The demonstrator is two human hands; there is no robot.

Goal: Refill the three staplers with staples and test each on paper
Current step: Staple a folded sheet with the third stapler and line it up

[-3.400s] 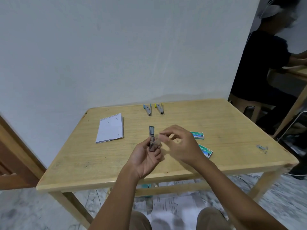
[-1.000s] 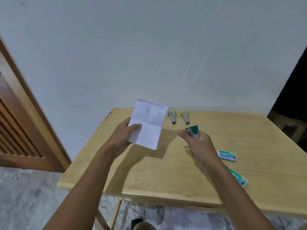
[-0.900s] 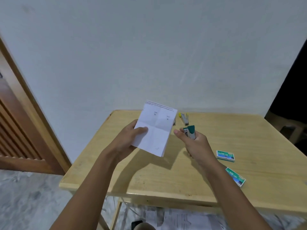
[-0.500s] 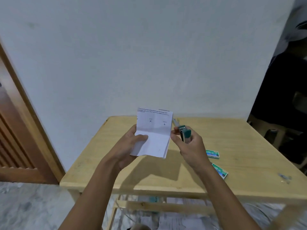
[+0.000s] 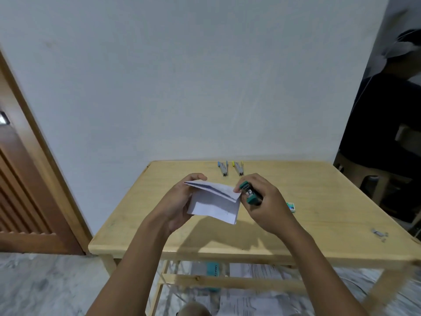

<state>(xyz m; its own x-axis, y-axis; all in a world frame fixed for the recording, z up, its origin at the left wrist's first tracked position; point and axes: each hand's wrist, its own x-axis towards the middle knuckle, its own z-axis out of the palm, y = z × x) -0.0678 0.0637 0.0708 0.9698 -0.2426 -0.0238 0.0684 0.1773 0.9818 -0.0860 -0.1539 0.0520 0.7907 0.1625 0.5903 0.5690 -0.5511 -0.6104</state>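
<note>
My left hand holds a folded white paper above the wooden table, with the fold tipped toward me. My right hand grips a green stapler, whose mouth sits at the paper's right corner. Two more staplers lie side by side at the table's far edge, one with a blue end and one with a yellow end. A green staple box shows just past my right hand.
A small metal piece lies near the table's right edge. Papers and a teal box lie on the floor under the table. A wooden door stands at the left. A seated person in dark clothes is at the right.
My left hand lifted the paper off the table and tilted it flat. My right hand brought the green stapler to its right corner. My view swung right and down.
</note>
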